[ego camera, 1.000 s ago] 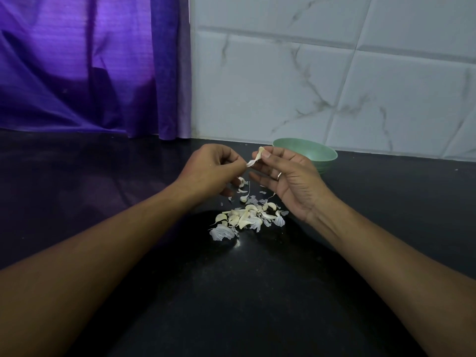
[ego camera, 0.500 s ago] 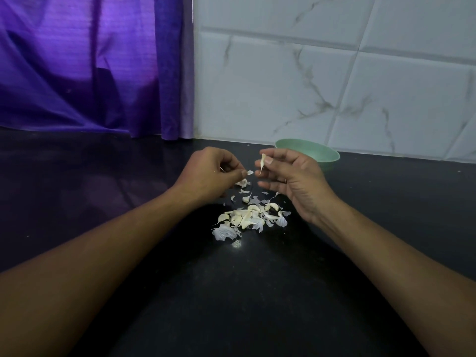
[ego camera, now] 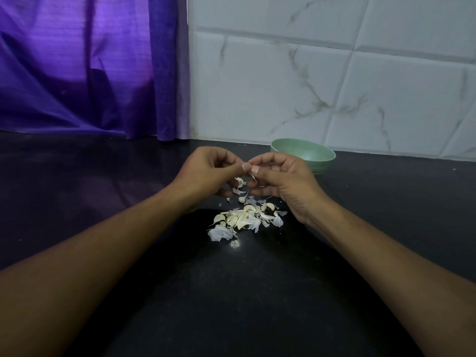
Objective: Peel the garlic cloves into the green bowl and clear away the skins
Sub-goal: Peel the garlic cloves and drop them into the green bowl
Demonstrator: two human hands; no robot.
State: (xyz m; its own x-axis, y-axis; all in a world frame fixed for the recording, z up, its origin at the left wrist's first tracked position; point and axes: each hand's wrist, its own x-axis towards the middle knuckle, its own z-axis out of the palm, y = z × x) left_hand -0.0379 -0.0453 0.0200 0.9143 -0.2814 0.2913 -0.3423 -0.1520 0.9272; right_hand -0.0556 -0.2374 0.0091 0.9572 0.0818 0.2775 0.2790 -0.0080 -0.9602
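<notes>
Head view: your left hand (ego camera: 206, 173) & right hand (ego camera: 286, 181) meet thumb-tip to thumb-tip above the black counter (ego camera: 257, 292). Both have their fingers curled in and pinch one garlic clove (ego camera: 250, 171), which is mostly hidden. A thin strip of skin (ego camera: 254, 178) hangs below your right thumb. The pile of cloves & skins (ego camera: 244, 219) lies on the counter just under the hands. The green bowl (ego camera: 316, 153) sits behind your right hand, near the tiled wall (ego camera: 309, 86); can't tell what's inside. Purple curtain (ego camera: 90, 68) at back left.

Black countertop (ego camera: 108, 207): garlic cloves and skins (ego camera: 243, 219) piled just nearer than the fingers (ego camera: 246, 166), green bowl (ego camera: 325, 163) just beyond them.
</notes>
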